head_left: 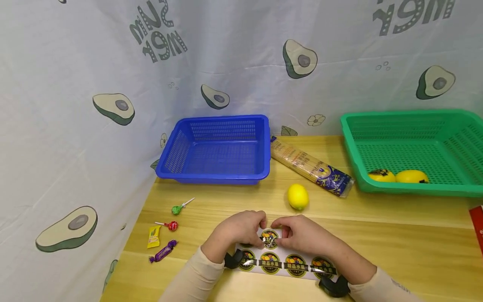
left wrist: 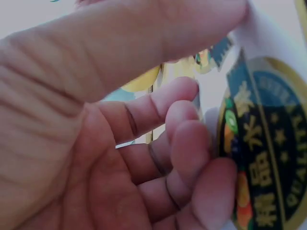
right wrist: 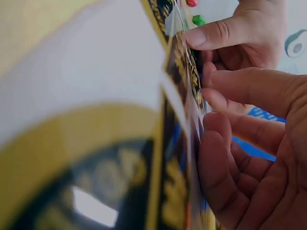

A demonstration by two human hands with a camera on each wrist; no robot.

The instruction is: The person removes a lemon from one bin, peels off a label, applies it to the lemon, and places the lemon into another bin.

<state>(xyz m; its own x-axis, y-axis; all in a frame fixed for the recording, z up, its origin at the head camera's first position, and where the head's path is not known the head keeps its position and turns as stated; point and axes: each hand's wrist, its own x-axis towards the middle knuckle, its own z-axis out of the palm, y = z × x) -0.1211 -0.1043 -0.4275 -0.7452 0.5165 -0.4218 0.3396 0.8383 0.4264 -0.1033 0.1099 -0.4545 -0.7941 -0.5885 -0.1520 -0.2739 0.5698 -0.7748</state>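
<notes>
A white sheet of round fruit stickers (head_left: pixel 302 275), black and gold, lies flat on the table. My left hand (head_left: pixel 239 230) rests its thumb and bent fingertips on the sheet, at the left side of one upper-row sticker (head_left: pixel 269 239). From the other side my right hand (head_left: pixel 307 235) touches the sheet by the same sticker, its thumb and fingers apart. In the left wrist view a large sticker (left wrist: pixel 280 143) stands beside the curled fingertips (left wrist: pixel 213 191). A whole yellow lemon (head_left: pixel 298 197) lies just beyond the hands.
At the back stand a blue basket (head_left: pixel 213 176) and, to the right, a green basket (head_left: pixel 419 189) holding two lemons (head_left: pixel 411 176). A noodle packet (head_left: pixel 309 163) lies between them. Two lollipops (head_left: pixel 177 209) and two wrapped candies (head_left: pixel 163 251) lie left. Something red (head_left: pixel 477 224) shows at the right edge.
</notes>
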